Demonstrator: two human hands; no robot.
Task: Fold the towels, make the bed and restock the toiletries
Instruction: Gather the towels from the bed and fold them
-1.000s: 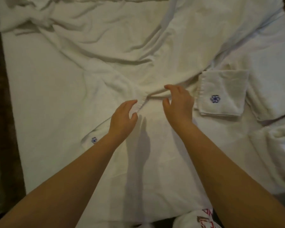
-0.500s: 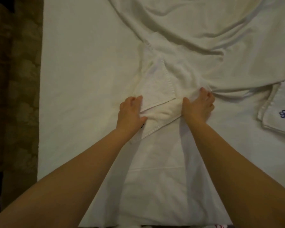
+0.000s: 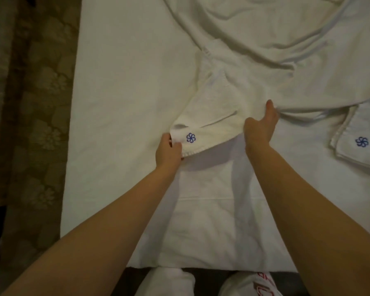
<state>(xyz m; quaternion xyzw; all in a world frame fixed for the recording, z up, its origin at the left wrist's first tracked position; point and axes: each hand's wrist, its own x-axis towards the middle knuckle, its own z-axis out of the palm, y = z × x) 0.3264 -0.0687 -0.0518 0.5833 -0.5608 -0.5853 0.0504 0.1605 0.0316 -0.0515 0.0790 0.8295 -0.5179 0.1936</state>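
Carpet [image 3: 30, 124], patterned, borders the bed sheet [image 3: 126, 82] on the left. Left hand [image 3: 168, 151] pinches the near corner of a white towel [image 3: 212, 112], just beside its blue flower emblem [image 3: 190, 138]. Right hand [image 3: 260, 127] grips the towel's bunched right side. The towel lies mid-bed, its far end meeting a rumpled cover [image 3: 286, 39]. A folded towel [image 3: 367, 129] lies far right.

The towel [image 3: 214, 116] is white matt terry cloth with a stitched hem. The bed sheet [image 3: 126, 82] is smooth matt cloth. The carpet [image 3: 34, 103] looks rough, patterned.
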